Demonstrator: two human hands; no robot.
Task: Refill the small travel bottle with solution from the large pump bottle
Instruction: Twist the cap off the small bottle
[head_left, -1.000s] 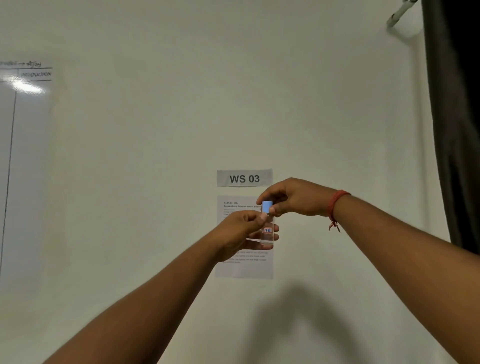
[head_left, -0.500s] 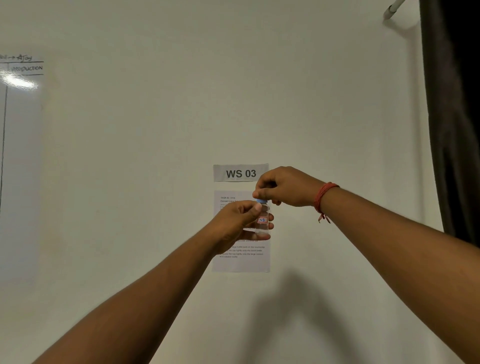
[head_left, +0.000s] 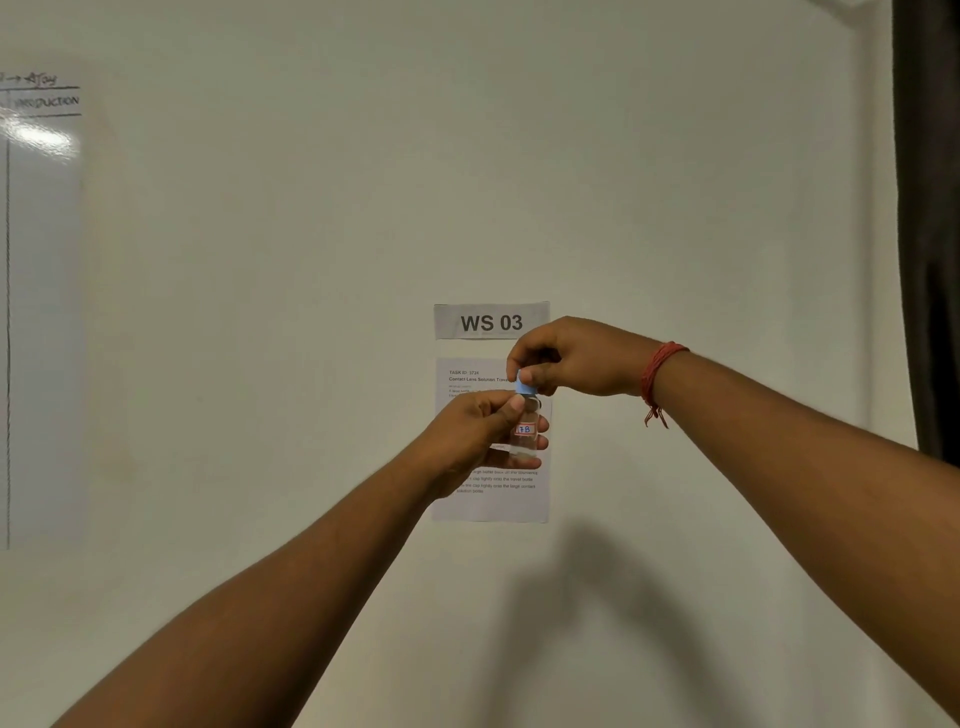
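A small clear travel bottle (head_left: 524, 434) with a red-framed label is held upright in front of a white wall. My left hand (head_left: 480, 434) grips its body, with the fingers wrapped round from behind. Just above, my right hand (head_left: 569, 358) pinches the blue cap (head_left: 524, 387) on the bottle's neck between thumb and fingers. The cap looks slightly tilted. The large pump bottle is not in view.
A sign reading "WS 03" (head_left: 491, 321) and a printed task sheet (head_left: 488, 499) hang on the wall behind my hands. A whiteboard (head_left: 41, 312) with writing is at the far left. A dark curtain (head_left: 930, 218) hangs at the right edge.
Both hands stay on the bottle and cap. My right hand has shifted its grip on the blue cap, which now shows more and looks tilted.
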